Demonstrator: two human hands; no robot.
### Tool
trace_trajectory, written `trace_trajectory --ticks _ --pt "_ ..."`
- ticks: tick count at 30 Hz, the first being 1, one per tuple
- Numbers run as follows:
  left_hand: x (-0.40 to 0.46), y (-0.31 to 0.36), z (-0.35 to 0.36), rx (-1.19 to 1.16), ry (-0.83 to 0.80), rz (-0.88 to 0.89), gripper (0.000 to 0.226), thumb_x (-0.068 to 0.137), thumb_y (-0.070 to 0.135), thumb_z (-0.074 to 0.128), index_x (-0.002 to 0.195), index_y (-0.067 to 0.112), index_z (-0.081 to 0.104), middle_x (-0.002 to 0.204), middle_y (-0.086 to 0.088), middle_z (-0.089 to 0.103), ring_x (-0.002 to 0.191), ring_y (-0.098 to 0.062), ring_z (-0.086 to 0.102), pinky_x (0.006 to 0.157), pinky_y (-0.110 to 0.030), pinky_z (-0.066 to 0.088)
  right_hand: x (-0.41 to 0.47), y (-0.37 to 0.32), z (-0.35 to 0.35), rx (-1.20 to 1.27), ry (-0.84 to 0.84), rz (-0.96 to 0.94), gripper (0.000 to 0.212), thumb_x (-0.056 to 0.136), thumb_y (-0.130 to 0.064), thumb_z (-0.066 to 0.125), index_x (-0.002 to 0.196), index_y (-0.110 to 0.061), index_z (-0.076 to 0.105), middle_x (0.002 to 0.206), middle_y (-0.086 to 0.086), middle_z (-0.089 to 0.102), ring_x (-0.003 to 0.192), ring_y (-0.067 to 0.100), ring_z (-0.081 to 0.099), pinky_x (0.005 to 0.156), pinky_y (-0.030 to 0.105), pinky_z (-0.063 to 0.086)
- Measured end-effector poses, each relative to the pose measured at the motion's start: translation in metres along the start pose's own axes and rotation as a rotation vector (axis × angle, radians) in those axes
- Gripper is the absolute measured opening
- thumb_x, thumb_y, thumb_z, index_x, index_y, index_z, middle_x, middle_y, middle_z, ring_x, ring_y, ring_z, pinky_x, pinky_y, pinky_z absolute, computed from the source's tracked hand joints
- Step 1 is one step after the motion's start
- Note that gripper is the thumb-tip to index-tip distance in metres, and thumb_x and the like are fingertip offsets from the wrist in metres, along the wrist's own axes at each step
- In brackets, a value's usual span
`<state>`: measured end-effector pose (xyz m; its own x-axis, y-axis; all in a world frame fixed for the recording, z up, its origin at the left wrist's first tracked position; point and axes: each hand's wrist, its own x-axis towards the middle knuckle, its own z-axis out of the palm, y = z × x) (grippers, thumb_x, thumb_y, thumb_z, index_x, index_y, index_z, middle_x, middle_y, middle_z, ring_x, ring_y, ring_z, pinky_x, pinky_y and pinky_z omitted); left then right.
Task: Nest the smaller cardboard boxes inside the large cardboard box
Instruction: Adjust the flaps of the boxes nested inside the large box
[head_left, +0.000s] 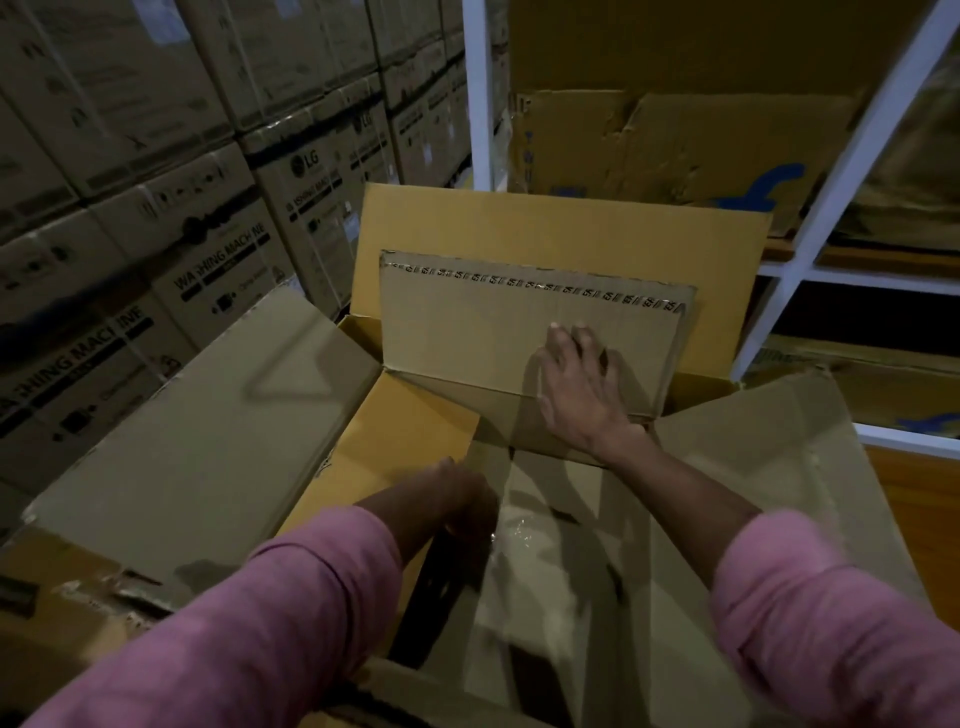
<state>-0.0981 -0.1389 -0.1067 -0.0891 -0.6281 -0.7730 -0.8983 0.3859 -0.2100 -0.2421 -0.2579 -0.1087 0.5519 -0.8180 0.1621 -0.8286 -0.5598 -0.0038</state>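
The stacked cartons (218, 218) left of the big box (197, 447) read "LG" and "WASHING MACHINE" in dark print, repeated carton after carton. Behind the big box, a white rack (810, 270) holds a creased carton (670, 150) with a blue mark whose shape is only partly shown. The big box stands open, flaps spread left, right and far side, its inner walls yellow. Inside it sits a small box (519, 332), its far flap raised against the big box's far flap and edged with a strip of printed tape (540, 286) too small to read. The right hand (576, 384) lies flat on that raised flap, fingers straight and spread, gripping nothing. The left hand (462, 499) reaches into the small box near clear tape; it is blurred, so its grip cannot be told. Both sleeves are pink.
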Motion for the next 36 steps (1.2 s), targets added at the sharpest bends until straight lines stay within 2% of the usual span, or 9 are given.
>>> trace_trajectory --ticks 4,9,12,15,17,19,23,28,36 --pt "-0.013 0.005 0.007 0.176 -0.127 0.007 0.056 0.101 0.044 0.055 0.148 0.014 0.046 0.153 -0.012 0.044 0.146 -0.033 0.033 0.121 -0.058 0.017 -0.014 -0.011 0.007 0.038 -0.029 -0.060 0.055 0.097 -0.035 0.055 0.147 -0.015 0.042 0.162 0.014 0.023 0.152 0.038 0.013 0.115 0.065 0.027" --pt "-0.023 -0.016 0.004 0.345 0.178 -0.030 0.037 0.103 0.033 0.054 0.136 0.017 0.055 0.144 -0.010 0.054 0.138 -0.030 0.046 0.118 -0.059 0.018 -0.025 -0.028 0.007 0.114 -0.266 -0.145 0.055 0.099 -0.037 0.052 0.149 -0.016 0.042 0.156 0.014 0.038 0.144 0.036 0.032 0.116 0.059 0.030" --pt "-0.043 -0.017 -0.010 0.393 0.350 -0.202 0.033 0.106 0.037 0.046 0.128 0.017 0.061 0.125 -0.005 0.067 0.125 -0.027 0.059 0.121 -0.053 0.010 -0.026 -0.044 0.005 0.090 -0.426 -0.199 0.038 0.099 -0.037 0.053 0.129 -0.014 0.057 0.135 0.016 0.056 0.127 0.036 0.053 0.103 0.051 0.046" --pt "-0.064 -0.028 -0.010 0.408 0.356 -0.468 0.036 0.103 0.041 0.046 0.120 0.015 0.064 0.112 -0.007 0.071 0.113 -0.029 0.064 0.115 -0.051 0.023 -0.028 -0.063 0.001 0.139 -0.548 -0.251 0.027 0.097 -0.035 0.059 0.114 -0.014 0.063 0.115 0.015 0.067 0.108 0.034 0.066 0.087 0.044 0.056" --pt "-0.075 -0.045 0.001 0.318 0.334 -0.588 0.035 0.102 0.042 0.047 0.118 0.016 0.066 0.109 -0.008 0.070 0.110 -0.029 0.064 0.110 -0.051 0.030 -0.028 -0.077 -0.003 0.156 -0.574 -0.269 0.026 0.095 -0.033 0.059 0.113 -0.014 0.063 0.114 0.015 0.068 0.106 0.035 0.067 0.085 0.042 0.056" --pt "-0.085 -0.066 0.019 0.142 0.322 -0.647 0.045 0.102 0.046 0.046 0.132 0.016 0.059 0.126 -0.013 0.065 0.122 -0.033 0.058 0.111 -0.060 0.030 -0.026 -0.093 -0.008 0.162 -0.590 -0.289 0.033 0.095 -0.031 0.058 0.121 -0.013 0.062 0.120 0.018 0.066 0.111 0.036 0.065 0.086 0.039 0.054" --pt "-0.092 -0.103 0.064 -0.266 0.252 -0.748 0.075 0.096 0.060 0.049 0.158 0.025 0.024 0.167 -0.011 0.015 0.152 -0.046 0.008 0.102 -0.086 0.017 -0.021 -0.125 -0.017 0.131 -0.597 -0.368 0.046 0.099 -0.035 0.056 0.139 -0.013 0.053 0.128 0.019 0.062 0.119 0.037 0.060 0.088 0.040 0.050" --pt "-0.084 -0.128 0.105 -0.727 0.256 -0.820 0.083 0.093 0.056 0.057 0.160 0.028 0.016 0.170 0.001 -0.012 0.150 -0.044 -0.023 0.097 -0.090 0.012 -0.019 -0.162 -0.025 0.111 -0.577 -0.459 0.054 0.100 -0.039 0.056 0.146 -0.012 0.047 0.131 0.019 0.062 0.123 0.038 0.058 0.094 0.046 0.052" --pt "-0.088 -0.129 0.099 -0.907 0.256 -0.778 0.085 0.094 0.053 0.059 0.161 0.028 0.012 0.169 0.002 -0.015 0.149 -0.042 -0.028 0.098 -0.089 0.012 -0.029 -0.188 -0.026 0.050 -0.605 -0.516 0.043 0.098 -0.034 0.057 0.135 -0.012 0.054 0.129 0.018 0.064 0.120 0.038 0.059 0.095 0.045 0.051"
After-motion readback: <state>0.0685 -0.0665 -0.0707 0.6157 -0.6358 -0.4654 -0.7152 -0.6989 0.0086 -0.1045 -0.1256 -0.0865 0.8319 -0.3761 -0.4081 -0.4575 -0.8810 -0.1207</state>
